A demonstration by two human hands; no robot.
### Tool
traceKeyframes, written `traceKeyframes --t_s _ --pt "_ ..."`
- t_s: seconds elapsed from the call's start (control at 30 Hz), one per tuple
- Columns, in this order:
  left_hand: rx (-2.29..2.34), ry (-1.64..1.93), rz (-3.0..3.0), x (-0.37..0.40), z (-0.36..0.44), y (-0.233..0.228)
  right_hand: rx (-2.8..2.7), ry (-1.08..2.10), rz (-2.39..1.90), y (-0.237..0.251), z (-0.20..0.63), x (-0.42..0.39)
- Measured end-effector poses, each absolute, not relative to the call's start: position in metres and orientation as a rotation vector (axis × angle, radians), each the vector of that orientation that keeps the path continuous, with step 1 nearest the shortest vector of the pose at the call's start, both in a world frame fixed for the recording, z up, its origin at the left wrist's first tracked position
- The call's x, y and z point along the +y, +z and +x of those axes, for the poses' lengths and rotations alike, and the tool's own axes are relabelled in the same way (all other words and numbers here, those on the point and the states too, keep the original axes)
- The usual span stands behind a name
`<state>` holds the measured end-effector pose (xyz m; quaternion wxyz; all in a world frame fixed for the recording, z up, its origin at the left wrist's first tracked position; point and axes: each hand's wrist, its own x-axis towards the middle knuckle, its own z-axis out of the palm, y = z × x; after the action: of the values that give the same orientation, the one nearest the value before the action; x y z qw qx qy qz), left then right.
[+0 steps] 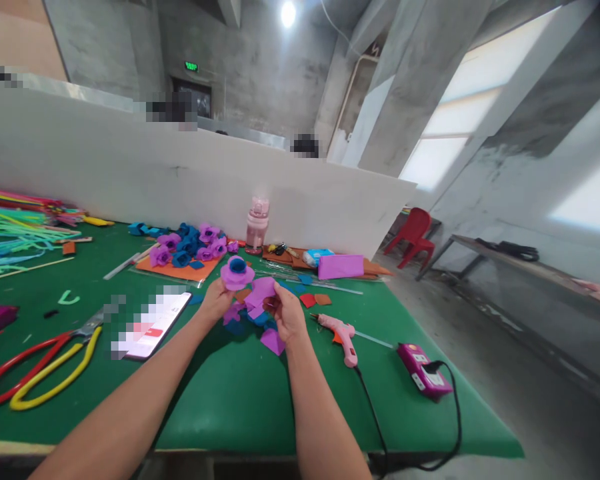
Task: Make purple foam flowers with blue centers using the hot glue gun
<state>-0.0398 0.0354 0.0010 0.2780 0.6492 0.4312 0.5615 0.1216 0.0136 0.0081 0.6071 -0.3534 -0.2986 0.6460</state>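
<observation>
Fingers of left hand point(215, 301): pinched on purple paper flower point(237, 273) with blue centre, raised above green table point(240, 393). Fingers of right hand point(286, 313): closed on purple petal piece point(261, 291), just beside flower. Beneath: loose purple and blue scraps point(273, 341). Right: pink glue gun point(343, 335). Left: phone point(153, 325), red-and-yellow scissors point(40, 365).
</observation>
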Motion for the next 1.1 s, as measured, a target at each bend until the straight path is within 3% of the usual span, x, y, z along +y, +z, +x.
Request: traceKeyframes --t_s 0.17,0.33,0.47,0.67,0.97,1.1 --pt "0.844 1.357 1.255 0.028 -0.039 0.017 -0.99 1.614 -0.819 0.012 0.132 0.01" --pt "0.935 0.857 1.198 0.014 -0.034 0.029 -1.341 1.614 -0.847 0.011 0.142 0.006" --pt "0.932 0.726 1.246 0.013 -0.033 0.028 -1.447 1.584 -0.861 0.013 0.143 0.007" --pt "0.931 0.885 1.176 0.018 -0.03 0.023 -1.173 1.591 -0.972 0.013 0.134 0.003" --pt "0.781 1.127 0.972 0.014 -0.022 0.028 -1.223 1.35 -1.077 -0.008 0.122 -0.023" --pt "0.714 1.168 0.927 0.012 -0.023 0.03 -1.274 1.435 -1.031 -0.014 0.1 -0.025"
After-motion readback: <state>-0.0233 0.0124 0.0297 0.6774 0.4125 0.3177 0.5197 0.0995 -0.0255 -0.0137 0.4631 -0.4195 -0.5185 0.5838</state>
